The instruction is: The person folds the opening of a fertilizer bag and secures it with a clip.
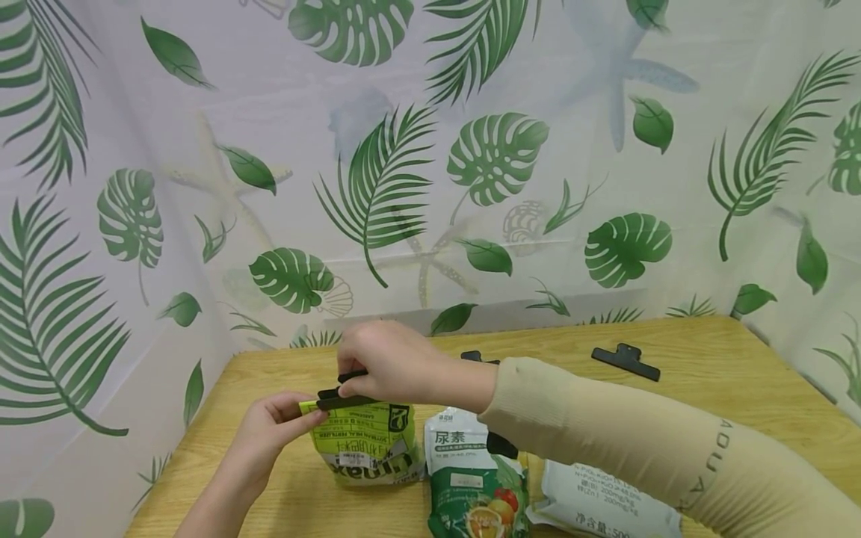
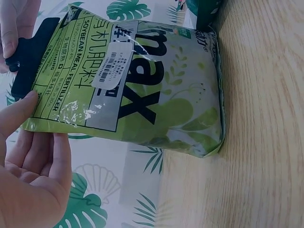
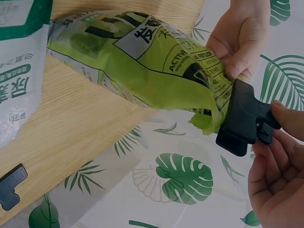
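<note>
A yellow-green fertilizer bag (image 1: 363,441) stands on the table with its top edge folded flat. My left hand (image 1: 272,426) pinches one end of that edge between thumb and fingers. A wide black bag clip (image 3: 237,118) lies across the top of the bag, its long jaws over the plastic. My right hand (image 1: 393,366) holds the clip by its handles, the thumb on one side and curled fingers on the other. In the right wrist view a torn corner of the bag (image 3: 204,122) sticks out beside the clip.
A green and white bag (image 1: 471,478) stands right of the yellow-green one, with a white bag (image 1: 605,501) beyond it, partly under my right sleeve (image 1: 605,418). Another black clip (image 1: 627,361) lies at the back right of the wooden table (image 1: 551,344). A leaf-patterned cloth (image 1: 417,187) hangs behind.
</note>
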`<state>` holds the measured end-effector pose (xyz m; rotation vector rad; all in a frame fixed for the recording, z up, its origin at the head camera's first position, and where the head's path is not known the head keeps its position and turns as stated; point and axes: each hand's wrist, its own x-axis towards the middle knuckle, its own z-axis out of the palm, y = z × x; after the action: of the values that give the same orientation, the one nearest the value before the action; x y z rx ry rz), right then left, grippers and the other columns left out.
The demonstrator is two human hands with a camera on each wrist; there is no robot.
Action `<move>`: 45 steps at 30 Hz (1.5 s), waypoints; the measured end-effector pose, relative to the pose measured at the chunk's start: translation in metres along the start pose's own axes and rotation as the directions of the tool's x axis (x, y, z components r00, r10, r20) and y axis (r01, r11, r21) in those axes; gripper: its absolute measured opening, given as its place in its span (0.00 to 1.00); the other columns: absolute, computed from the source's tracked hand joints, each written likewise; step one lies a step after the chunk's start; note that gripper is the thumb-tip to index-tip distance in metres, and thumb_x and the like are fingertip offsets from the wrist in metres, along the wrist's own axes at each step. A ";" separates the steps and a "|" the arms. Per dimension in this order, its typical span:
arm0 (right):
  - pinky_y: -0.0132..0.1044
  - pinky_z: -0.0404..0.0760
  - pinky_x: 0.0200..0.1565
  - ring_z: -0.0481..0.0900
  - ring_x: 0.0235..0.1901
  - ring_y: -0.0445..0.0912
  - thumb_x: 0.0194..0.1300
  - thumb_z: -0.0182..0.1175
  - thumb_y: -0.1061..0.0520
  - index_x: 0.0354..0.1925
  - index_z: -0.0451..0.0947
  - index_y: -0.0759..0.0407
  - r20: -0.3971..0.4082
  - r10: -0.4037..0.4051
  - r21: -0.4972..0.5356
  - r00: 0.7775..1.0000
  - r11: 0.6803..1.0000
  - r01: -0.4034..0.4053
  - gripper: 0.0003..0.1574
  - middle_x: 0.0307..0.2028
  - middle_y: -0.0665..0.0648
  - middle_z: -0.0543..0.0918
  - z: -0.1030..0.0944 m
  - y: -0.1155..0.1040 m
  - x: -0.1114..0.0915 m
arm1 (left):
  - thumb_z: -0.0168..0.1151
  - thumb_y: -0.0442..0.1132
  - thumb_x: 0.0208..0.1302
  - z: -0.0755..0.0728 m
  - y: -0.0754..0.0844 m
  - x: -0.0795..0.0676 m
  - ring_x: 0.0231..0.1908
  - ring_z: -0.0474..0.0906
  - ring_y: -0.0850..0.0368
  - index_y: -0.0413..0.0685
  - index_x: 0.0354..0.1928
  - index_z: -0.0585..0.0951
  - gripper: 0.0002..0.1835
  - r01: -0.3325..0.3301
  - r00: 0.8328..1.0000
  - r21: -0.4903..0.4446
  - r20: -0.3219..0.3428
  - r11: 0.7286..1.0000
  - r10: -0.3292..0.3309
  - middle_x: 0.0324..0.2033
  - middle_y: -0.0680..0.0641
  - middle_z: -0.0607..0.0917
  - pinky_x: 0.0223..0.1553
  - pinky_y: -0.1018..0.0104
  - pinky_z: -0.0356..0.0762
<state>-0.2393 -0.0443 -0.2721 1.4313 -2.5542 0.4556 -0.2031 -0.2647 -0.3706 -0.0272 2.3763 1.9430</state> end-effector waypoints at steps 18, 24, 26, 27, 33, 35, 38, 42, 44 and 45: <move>0.26 0.71 0.29 0.71 0.25 0.35 0.57 0.68 0.47 0.24 0.79 0.48 0.034 0.022 -0.051 0.999 0.999 -0.021 0.11 0.24 0.41 0.75 -0.004 0.000 0.002 | 0.66 0.37 0.59 -0.002 -0.001 0.001 0.38 0.82 0.57 0.47 0.40 0.82 0.07 0.000 1.000 -0.006 -0.006 1.000 0.000 0.32 0.54 0.86 0.53 0.59 0.70; 0.26 0.71 0.29 0.71 0.25 0.35 0.57 0.68 0.46 0.24 0.78 0.48 0.035 0.024 -0.040 0.999 0.999 -0.022 0.11 0.25 0.41 0.75 -0.003 0.001 0.001 | 0.66 0.38 0.59 0.000 0.001 0.000 0.34 0.77 0.57 0.46 0.41 0.82 0.08 -0.005 1.000 0.006 -0.022 1.000 0.005 0.25 0.54 0.82 0.48 0.60 0.71; 0.26 0.71 0.29 0.72 0.26 0.35 0.57 0.68 0.46 0.24 0.78 0.48 0.035 0.029 -0.033 0.999 0.999 -0.028 0.11 0.25 0.41 0.75 -0.003 0.002 0.000 | 0.66 0.38 0.59 0.001 0.001 -0.001 0.33 0.76 0.57 0.46 0.41 0.82 0.09 -0.015 1.000 0.005 -0.027 1.000 0.015 0.24 0.54 0.80 0.47 0.60 0.71; 0.26 0.71 0.29 0.72 0.26 0.35 0.57 0.68 0.46 0.24 0.78 0.47 0.034 0.033 -0.030 0.999 0.999 -0.032 0.12 0.25 0.41 0.75 -0.003 0.002 0.001 | 0.66 0.39 0.59 0.001 0.001 -0.001 0.32 0.76 0.57 0.46 0.41 0.82 0.09 -0.021 0.999 0.009 -0.029 1.000 0.022 0.23 0.54 0.80 0.47 0.60 0.71; 0.26 0.71 0.28 0.71 0.25 0.35 0.57 0.68 0.46 0.23 0.78 0.47 0.048 0.042 -0.037 0.998 0.999 -0.040 0.12 0.23 0.41 0.75 -0.002 0.003 0.001 | 0.68 0.40 0.57 0.003 0.000 0.000 0.34 0.79 0.56 0.45 0.40 0.83 0.10 -0.019 0.998 0.009 -0.060 1.000 0.020 0.26 0.54 0.84 0.50 0.59 0.70; 0.26 0.71 0.28 0.71 0.24 0.35 0.57 0.68 0.46 0.23 0.78 0.47 0.054 0.035 -0.046 0.998 0.998 -0.032 0.12 0.23 0.41 0.75 -0.002 0.003 0.002 | 0.68 0.40 0.57 0.004 0.000 0.001 0.36 0.79 0.56 0.44 0.40 0.83 0.11 -0.017 0.998 0.009 -0.068 1.000 0.017 0.27 0.54 0.85 0.50 0.59 0.70; 0.26 0.70 0.27 0.71 0.23 0.35 0.57 0.68 0.47 0.23 0.77 0.48 0.057 0.029 -0.052 0.998 0.998 -0.026 0.12 0.22 0.41 0.74 -0.001 0.003 0.002 | 0.68 0.41 0.57 0.004 0.000 0.001 0.37 0.80 0.55 0.44 0.41 0.83 0.11 -0.016 0.997 0.012 -0.075 1.000 0.017 0.29 0.54 0.86 0.51 0.59 0.70; 0.25 0.71 0.28 0.72 0.24 0.35 0.57 0.68 0.47 0.23 0.78 0.48 0.047 0.047 -0.029 0.998 0.999 -0.046 0.12 0.23 0.41 0.75 0.002 0.005 0.003 | 0.68 0.40 0.57 0.004 -0.001 0.000 0.37 0.80 0.56 0.45 0.40 0.83 0.10 -0.012 0.996 -0.003 -0.086 1.000 0.011 0.28 0.54 0.85 0.50 0.59 0.70; 0.25 0.71 0.28 0.72 0.24 0.35 0.56 0.68 0.47 0.24 0.79 0.48 0.042 0.059 -0.007 0.997 0.998 -0.059 0.11 0.23 0.41 0.75 0.003 0.006 0.003 | 0.68 0.40 0.57 0.003 -0.001 0.000 0.37 0.79 0.57 0.47 0.39 0.84 0.09 -0.010 0.996 -0.013 -0.086 1.000 0.008 0.28 0.55 0.85 0.50 0.59 0.71; 0.26 0.71 0.28 0.72 0.24 0.35 0.56 0.68 0.47 0.24 0.79 0.48 0.039 0.067 0.006 0.997 0.998 -0.067 0.11 0.23 0.41 0.76 0.004 0.006 0.003 | 0.68 0.40 0.57 0.003 -0.001 0.000 0.37 0.79 0.57 0.48 0.38 0.84 0.08 -0.006 0.996 -0.018 -0.089 1.000 0.004 0.28 0.55 0.86 0.50 0.59 0.71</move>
<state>-0.2462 -0.0446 -0.2761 1.3731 -2.6402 0.4516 -0.2032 -0.2620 -0.3725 -0.1116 2.4155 2.0068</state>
